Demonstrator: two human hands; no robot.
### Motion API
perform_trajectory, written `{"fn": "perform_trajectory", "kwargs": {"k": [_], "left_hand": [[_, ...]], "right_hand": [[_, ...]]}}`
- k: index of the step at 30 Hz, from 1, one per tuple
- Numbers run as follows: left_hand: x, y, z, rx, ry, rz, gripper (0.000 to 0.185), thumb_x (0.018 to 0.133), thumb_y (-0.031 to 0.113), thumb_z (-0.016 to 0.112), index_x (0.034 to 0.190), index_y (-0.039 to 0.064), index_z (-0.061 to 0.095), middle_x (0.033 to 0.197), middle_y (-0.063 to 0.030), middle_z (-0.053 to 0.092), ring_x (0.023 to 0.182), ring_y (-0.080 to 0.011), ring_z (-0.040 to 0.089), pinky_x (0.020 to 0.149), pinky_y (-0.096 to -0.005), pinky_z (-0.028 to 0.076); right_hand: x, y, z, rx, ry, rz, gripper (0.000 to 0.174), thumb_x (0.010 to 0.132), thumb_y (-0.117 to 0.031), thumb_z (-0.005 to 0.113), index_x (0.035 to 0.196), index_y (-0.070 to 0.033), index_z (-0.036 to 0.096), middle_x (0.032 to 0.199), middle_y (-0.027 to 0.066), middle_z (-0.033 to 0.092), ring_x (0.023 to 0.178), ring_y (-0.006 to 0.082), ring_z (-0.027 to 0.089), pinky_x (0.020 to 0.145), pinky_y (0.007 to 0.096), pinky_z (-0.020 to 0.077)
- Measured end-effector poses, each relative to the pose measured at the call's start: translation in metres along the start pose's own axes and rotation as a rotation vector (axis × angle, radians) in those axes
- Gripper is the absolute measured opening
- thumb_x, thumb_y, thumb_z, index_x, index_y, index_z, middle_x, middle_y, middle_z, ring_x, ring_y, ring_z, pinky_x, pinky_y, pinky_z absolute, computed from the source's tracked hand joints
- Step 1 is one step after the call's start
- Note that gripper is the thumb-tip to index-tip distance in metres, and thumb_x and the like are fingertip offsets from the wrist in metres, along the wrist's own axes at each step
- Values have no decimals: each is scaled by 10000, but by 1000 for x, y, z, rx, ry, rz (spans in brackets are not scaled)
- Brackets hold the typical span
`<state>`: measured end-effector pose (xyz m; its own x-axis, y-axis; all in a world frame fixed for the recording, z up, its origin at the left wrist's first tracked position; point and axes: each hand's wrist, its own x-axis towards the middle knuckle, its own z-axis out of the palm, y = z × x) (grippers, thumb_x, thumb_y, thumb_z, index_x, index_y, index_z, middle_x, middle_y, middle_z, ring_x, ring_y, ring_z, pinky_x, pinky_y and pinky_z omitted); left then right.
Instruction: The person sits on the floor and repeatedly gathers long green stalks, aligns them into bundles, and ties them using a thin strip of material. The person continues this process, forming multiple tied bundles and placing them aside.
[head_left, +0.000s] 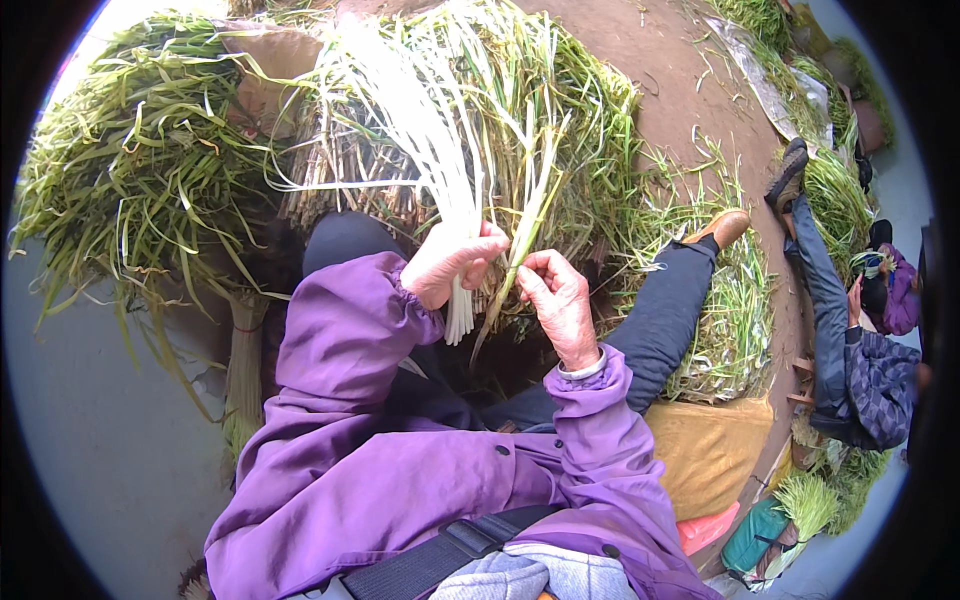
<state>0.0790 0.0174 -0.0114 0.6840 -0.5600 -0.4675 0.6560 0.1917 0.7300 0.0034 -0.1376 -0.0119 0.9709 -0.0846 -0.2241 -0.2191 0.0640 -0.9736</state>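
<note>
My left hand (457, 262) is closed round a bundle of pale green-white stalks (442, 165), whose cut-looking white ends point down below the fist and whose long leaves fan out upward. To its right, my right hand (536, 281) pinches a single leafy stalk (529, 225) between thumb and forefinger; its brownish tapered end hangs down to the left. The left fingertips lie close to this stalk, and whether they touch it I cannot tell. Behind both hands lies a large heap of leafy stalks (585, 127), with brownish stem ends showing at its left.
Another leafy heap (150, 142) stands at the left, above a tied bundle of stalks (246, 352). Loose leaves (727, 330) lie beyond my outstretched leg, near a yellow woven sack (712, 442). Two other people sit at the far right among more greens, beside a teal bag (754, 532).
</note>
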Motion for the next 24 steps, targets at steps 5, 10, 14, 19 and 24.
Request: {"fn": "perform_trajectory", "kwargs": {"k": [5,10,14,19,24], "left_hand": [[0,0,-2,74,-16,-111,199,771,171,640,881,44,534,587,39,447,427,-36,359,398,-186,269],[1,-2,-1,49,-21,-37,163,770,149,631,848,49,529,565,35,435,431,-50,376,406,-198,285],[2,-3,0,70,-60,-17,169,765,145,635,839,46,520,571,39,435,453,-51,384,422,-202,296],[3,-3,0,33,-23,-30,171,768,154,638,839,51,521,585,38,450,457,-50,384,423,-201,293],[4,-2,-2,19,-4,18,173,768,181,646,824,65,531,624,42,466,461,-44,385,425,-199,287]], "right_hand": [[1,-3,4,-64,-103,5,57,840,-82,555,839,-33,526,672,-42,492,605,19,445,554,179,383],[3,-7,9,76,-57,31,154,842,-138,582,901,-29,492,754,-26,500,640,32,442,568,186,377],[6,-7,16,202,59,35,196,840,-218,593,901,-57,501,742,-24,486,614,45,433,562,178,359],[4,-4,15,240,101,25,169,850,-203,573,878,-48,512,732,-25,491,622,49,443,582,188,366],[-4,-4,15,163,127,-190,114,871,-145,531,898,-38,506,828,31,567,720,76,507,655,207,413]]}}
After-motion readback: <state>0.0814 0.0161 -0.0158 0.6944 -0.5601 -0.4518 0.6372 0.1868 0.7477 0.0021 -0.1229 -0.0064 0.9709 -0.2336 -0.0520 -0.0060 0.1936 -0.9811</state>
